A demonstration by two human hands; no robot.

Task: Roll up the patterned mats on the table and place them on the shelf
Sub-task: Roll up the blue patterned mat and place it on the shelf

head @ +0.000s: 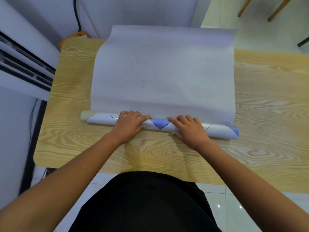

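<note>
as seen from the head camera looking down, a mat point(163, 72) lies on a wood-grain table point(167, 154) with its pale plain back facing up. its near end is wound into a roll point(160, 123) that lies across the table, left to right, slightly slanted with its right end nearer the person. the roll's outer face is glossy white with thin dark lines and blue diamond patches. the flat rest of the mat stretches away from the roll, and its far edge reaches past the table's back edge.

the left hand point(129, 126) sits on the roll left of its middle, fingers curled over the top and thumb on the near side, grasping it. the right hand point(190, 129) sits right of the middle in the same way, fingers bent over the roll and thumb tucked against its near side. a blue patch shows between the two hands, which are near each other but apart.

a white unit point(21, 64) with dark slats stands left of the table, and a black cable point(77, 14) hangs down behind it. wooden chair legs point(277, 9) show at top right on the pale tiled floor point(234, 206). the person's black top point(142, 206) fills the lower middle.
</note>
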